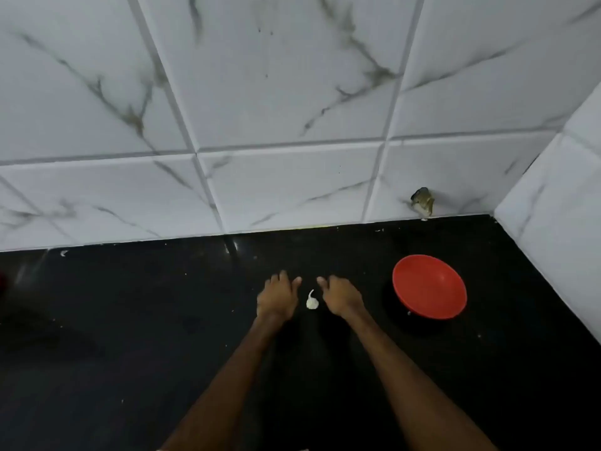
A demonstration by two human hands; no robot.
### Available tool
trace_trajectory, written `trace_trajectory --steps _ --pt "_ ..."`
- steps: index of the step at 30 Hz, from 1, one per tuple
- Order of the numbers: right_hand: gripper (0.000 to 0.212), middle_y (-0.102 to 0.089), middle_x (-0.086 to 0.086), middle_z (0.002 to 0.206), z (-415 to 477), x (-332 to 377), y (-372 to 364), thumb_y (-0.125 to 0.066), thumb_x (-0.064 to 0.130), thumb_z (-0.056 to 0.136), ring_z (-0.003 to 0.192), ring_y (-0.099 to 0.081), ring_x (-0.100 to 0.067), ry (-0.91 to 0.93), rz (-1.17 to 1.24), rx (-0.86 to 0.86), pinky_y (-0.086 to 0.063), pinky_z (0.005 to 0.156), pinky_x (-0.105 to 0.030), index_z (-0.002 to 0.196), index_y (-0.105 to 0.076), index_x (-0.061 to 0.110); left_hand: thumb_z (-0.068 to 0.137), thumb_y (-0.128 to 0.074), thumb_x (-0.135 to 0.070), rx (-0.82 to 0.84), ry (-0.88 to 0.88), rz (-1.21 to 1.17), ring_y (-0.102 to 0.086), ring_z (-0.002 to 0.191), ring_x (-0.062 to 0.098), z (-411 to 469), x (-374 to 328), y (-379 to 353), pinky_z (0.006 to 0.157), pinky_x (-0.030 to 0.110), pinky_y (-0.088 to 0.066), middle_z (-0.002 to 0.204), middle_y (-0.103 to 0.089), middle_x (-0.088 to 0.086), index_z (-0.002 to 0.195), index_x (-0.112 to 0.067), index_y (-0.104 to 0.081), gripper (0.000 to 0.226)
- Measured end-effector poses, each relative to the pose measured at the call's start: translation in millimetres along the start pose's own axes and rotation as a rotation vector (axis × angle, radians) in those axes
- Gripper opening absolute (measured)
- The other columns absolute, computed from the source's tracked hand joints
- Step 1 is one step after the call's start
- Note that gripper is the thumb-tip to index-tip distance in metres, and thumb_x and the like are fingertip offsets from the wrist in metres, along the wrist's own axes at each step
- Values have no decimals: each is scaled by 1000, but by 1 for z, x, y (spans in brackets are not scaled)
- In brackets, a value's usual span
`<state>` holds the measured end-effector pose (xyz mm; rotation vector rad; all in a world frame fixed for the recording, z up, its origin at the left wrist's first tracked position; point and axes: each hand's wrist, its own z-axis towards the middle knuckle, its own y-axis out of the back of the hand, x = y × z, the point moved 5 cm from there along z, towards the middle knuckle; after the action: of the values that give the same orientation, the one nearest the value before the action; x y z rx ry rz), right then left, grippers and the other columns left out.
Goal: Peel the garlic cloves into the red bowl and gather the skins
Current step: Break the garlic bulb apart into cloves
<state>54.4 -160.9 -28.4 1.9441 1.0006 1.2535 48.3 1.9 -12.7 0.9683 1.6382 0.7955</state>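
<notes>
Over black counter [130, 320] | left hand [278, 297], right hand [341, 296] palms down, fingers relaxed, empty | garlic [312, 301] between

Counter [113, 353] open leftward; red bowl [429, 288] (right) and tiled walls [292, 92] obstruct.

red object [1, 283] cut off left, flecks [63, 253] unidentifiable

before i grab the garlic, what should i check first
1. Garlic lies free on the counter between the hands: ok.
2. Left hand empty: ok.
3. Right hand empty: ok.
4. Red bowl upright, right of the right hand: ok.
5. Garlic already peeled: cannot tell, too small.
6. Skins gathered: not ok, white flecks lie scattered.
</notes>
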Motion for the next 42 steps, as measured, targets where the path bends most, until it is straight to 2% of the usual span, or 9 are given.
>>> trace_trajectory --steps 4,9,12,16,18,21,27,34,42 --pt "50 -60 -18 132 1 -11 -27 -33 47 107 119 -59 -35 -130 165 94 -47 99 -40 128 -59 10 107 -35 -40 139 188 -312 -60 113 33 -1 13 -43 95 41 -49 124 -62 17 123 -6 -56 43" --pt "24 -67 -6 117 3 -6 -54 -48 29 105 98 -63 -18 -87 336 113 -54 87 -36 121 -62 19 106 -42 -31 152 190 -580 -65 88 22 0 10 -75 72 44 -61 109 -64 11 118 -12 -56 26" --pt "13 -66 0 107 2 -9 -60 -52 23 104 95 -63 -14 -98 454 67 -59 86 -39 111 -62 23 107 -41 -32 183 266 -729 -62 75 14 -4 6 -73 49 26 -53 97 -62 5 118 -9 -52 27" --pt "17 -66 5 108 -6 -8 -59 -56 13 101 94 -64 -6 -18 593 19 -58 73 -25 103 -62 28 105 -47 -37 202 327 -862 -62 70 15 -3 11 -78 47 25 -46 98 -65 8 115 -10 -50 29" --pt "23 -67 8 107 -11 -6 -59 -60 6 97 98 -65 -5 32 638 -2 -56 77 -19 104 -65 27 105 -49 -33 185 330 -925 -59 63 13 -2 12 -78 45 25 -44 89 -65 8 114 -6 -54 30" --pt "24 -69 9 111 -14 -6 -61 -64 6 95 104 -65 -4 82 701 -10 -55 89 -23 109 -69 24 105 -49 -25 167 312 -1013 -60 62 13 -2 16 -72 46 24 -45 85 -66 8 111 -1 -59 26" --pt "19 -70 7 113 -19 1 -60 -60 37 99 105 -67 -5 107 823 20 -57 94 -32 114 -69 28 103 -53 -14 211 256 -1133 -58 65 12 -10 19 -64 50 23 -44 83 -62 8 95 -7 -55 10" --pt "28 -71 4 113 -29 20 -64 -44 28 108 108 -66 -8 31 871 36 -54 96 -30 121 -68 20 105 -46 -17 134 213 -1125 -54 62 11 -17 11 -55 49 23 -42 82 -58 8 90 -10 -50 17" --pt "25 -72 1 97 -42 22 -64 -47 16 105 95 -70 -11 -155 1051 -195 -58 83 -29 102 -72 19 106 -46 -17 -21 186 -1141 -65 92 23 -31 -5 -55 85 44 -56 100 -66 13 102 -6 -55 15"
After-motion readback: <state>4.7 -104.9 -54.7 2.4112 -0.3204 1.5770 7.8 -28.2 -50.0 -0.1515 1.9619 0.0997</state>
